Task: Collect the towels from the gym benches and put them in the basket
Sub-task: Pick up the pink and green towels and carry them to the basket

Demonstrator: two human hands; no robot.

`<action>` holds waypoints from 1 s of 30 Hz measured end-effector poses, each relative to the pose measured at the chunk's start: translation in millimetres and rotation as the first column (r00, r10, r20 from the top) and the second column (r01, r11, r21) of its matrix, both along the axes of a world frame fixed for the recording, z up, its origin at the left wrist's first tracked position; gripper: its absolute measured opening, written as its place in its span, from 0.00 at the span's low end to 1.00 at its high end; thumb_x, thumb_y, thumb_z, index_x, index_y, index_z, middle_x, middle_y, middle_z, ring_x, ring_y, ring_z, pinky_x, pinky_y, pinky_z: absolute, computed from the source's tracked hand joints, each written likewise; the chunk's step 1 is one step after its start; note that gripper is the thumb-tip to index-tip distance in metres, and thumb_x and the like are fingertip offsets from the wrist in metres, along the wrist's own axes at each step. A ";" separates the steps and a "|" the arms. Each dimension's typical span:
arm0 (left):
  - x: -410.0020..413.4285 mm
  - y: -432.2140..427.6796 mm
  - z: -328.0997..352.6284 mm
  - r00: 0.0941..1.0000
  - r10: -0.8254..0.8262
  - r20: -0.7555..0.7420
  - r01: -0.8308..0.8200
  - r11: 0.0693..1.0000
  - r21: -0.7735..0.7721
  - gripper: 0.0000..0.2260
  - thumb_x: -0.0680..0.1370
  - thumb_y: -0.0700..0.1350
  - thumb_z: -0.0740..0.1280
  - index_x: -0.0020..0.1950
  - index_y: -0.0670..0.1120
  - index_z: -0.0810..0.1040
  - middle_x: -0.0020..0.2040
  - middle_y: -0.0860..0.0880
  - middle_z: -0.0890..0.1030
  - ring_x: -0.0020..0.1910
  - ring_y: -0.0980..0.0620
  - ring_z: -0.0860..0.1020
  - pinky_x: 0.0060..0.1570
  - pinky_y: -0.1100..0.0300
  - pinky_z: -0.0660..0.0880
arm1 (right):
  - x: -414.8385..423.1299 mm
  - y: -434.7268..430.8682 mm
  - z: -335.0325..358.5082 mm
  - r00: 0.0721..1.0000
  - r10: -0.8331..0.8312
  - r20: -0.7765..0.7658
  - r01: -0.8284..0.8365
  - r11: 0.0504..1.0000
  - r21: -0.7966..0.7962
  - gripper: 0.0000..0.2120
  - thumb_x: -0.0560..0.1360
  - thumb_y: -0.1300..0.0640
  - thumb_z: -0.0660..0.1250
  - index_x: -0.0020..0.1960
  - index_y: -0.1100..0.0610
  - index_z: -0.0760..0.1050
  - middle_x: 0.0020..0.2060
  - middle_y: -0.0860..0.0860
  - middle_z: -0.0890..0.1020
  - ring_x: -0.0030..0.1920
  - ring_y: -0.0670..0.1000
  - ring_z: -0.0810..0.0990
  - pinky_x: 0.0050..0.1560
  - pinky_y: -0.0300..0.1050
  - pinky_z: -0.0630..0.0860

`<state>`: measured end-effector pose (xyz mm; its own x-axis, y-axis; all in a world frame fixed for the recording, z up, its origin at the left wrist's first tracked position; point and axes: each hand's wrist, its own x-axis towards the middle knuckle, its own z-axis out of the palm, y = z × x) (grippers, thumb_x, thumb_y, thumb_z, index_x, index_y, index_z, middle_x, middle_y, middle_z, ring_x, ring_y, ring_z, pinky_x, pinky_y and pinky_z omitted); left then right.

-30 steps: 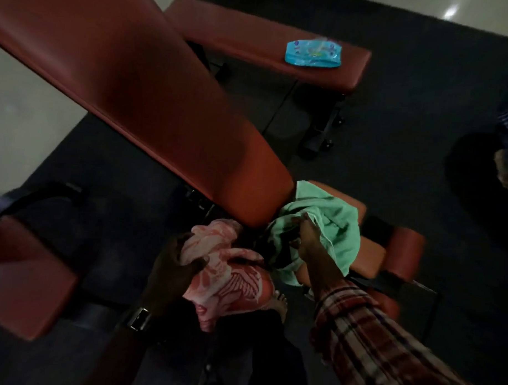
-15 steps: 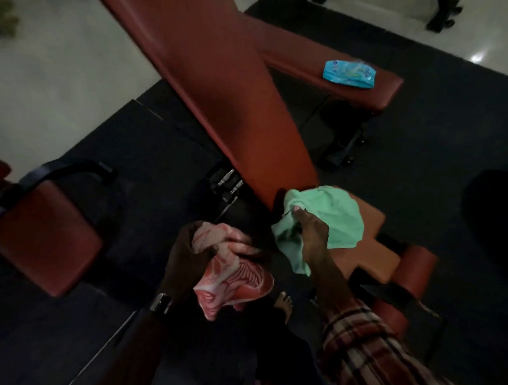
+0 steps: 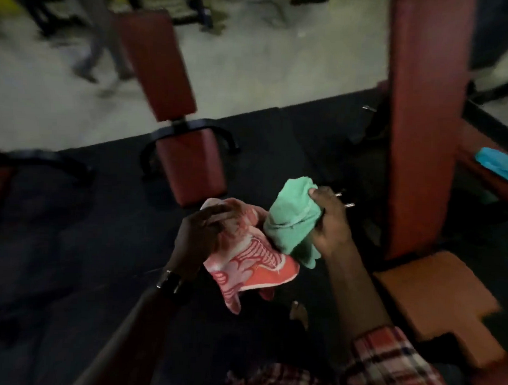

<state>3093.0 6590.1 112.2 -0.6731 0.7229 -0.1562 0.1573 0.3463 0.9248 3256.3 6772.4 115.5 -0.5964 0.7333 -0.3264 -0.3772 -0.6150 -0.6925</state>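
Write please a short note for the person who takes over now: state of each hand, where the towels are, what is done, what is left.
Left hand: closed on the pink-and-white patterned cloth towel.
Right hand: closed on the bunched mint-green cloth towel.
Both towels are held in the air above the dark floor mat, off the benches.
A light-blue item lies on the red padded bench at the right edge; it may be another towel, too blurred to tell.
Done: two towels picked up.
Left: check the blue item, then put everything in the basket, which is not in view.
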 end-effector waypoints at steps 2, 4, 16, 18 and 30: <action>-28.8 -54.1 15.9 0.990 0.138 0.003 -0.138 0.990 -0.002 0.21 0.75 0.32 0.66 0.51 0.59 0.84 0.48 0.60 0.86 0.50 0.57 0.83 0.51 0.57 0.79 | -47.0 -41.8 13.8 0.992 0.120 0.029 -0.123 0.988 0.098 0.11 0.67 0.61 0.71 0.39 0.56 0.67 0.40 0.57 0.76 0.45 0.59 0.76 0.55 0.60 0.73; -54.8 -108.3 28.8 0.960 0.282 0.005 -0.282 0.959 0.029 0.18 0.74 0.35 0.68 0.52 0.58 0.85 0.49 0.56 0.86 0.51 0.52 0.83 0.54 0.49 0.80 | -92.7 -81.8 22.1 0.969 0.237 0.065 -0.244 0.957 0.156 0.12 0.65 0.63 0.72 0.45 0.56 0.71 0.44 0.57 0.80 0.46 0.58 0.80 0.53 0.58 0.77; -139.2 -374.3 34.4 0.608 0.792 0.057 -0.793 0.602 0.093 0.31 0.69 0.27 0.72 0.69 0.45 0.73 0.57 0.48 0.80 0.53 0.53 0.80 0.54 0.58 0.79 | -358.9 -317.5 7.3 0.631 0.756 0.171 -0.768 0.580 0.271 0.18 0.70 0.67 0.71 0.59 0.68 0.77 0.55 0.64 0.82 0.55 0.61 0.82 0.57 0.52 0.79; -161.6 -413.3 33.5 0.509 0.859 0.064 -0.860 0.503 0.081 0.31 0.69 0.24 0.70 0.68 0.45 0.73 0.53 0.48 0.81 0.48 0.58 0.82 0.46 0.62 0.81 | -403.6 -363.8 0.8 0.577 0.799 0.169 -0.808 0.529 0.258 0.14 0.72 0.67 0.70 0.58 0.66 0.79 0.55 0.64 0.82 0.55 0.62 0.82 0.57 0.55 0.78; -266.3 -617.0 19.3 -0.086 0.996 -0.018 -0.996 -0.086 -0.039 0.22 0.69 0.35 0.75 0.60 0.52 0.79 0.52 0.53 0.84 0.53 0.54 0.83 0.48 0.62 0.79 | -595.4 -618.9 -1.2 0.215 0.950 0.224 -0.964 0.170 0.206 0.09 0.72 0.64 0.71 0.52 0.60 0.82 0.55 0.62 0.83 0.59 0.63 0.80 0.63 0.62 0.75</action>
